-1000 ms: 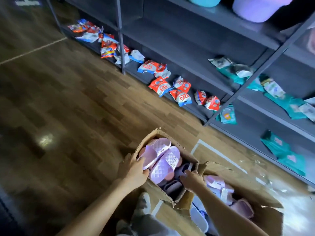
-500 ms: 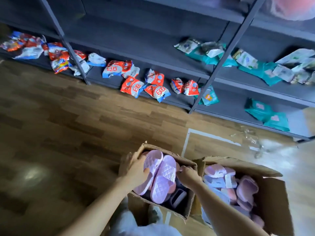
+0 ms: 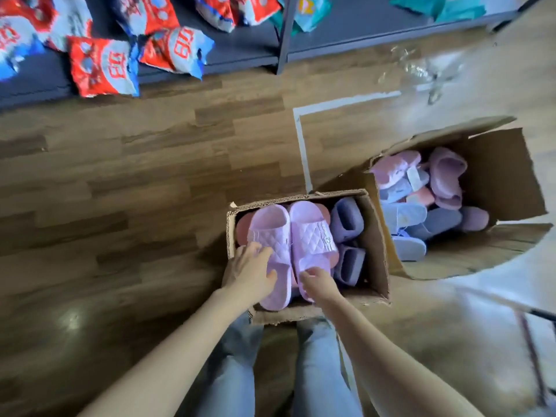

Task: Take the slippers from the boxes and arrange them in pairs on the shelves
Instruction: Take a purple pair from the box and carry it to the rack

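Observation:
Two lilac quilted slippers lie side by side on top of the near cardboard box [image 3: 377,236]. My left hand [image 3: 251,270] grips the heel half of the left lilac slipper [image 3: 270,236]. My right hand [image 3: 317,281] pinches the heel end of the right lilac slipper [image 3: 311,233]. Purple slippers [image 3: 346,224] and a pink one [image 3: 243,228] lie underneath in the same box. A second cardboard box [image 3: 505,173] to the right holds several pink, blue and purple slippers [image 3: 421,194]. The dark shelf [image 3: 346,34] runs along the top.
Red and blue snack bags [image 3: 103,66] and teal packets [image 3: 313,10] lie on the bottom shelf. A shelf post [image 3: 284,34] stands at top centre. Crumpled clear plastic [image 3: 421,73] lies on the wooden floor. White tape [image 3: 301,139] marks the floor. My legs [image 3: 270,371] are below the box.
The view has tilted down and closer to the boxes. Both hands have shifted onto the heel ends of the two lilac slippers, which now lie straight and parallel.

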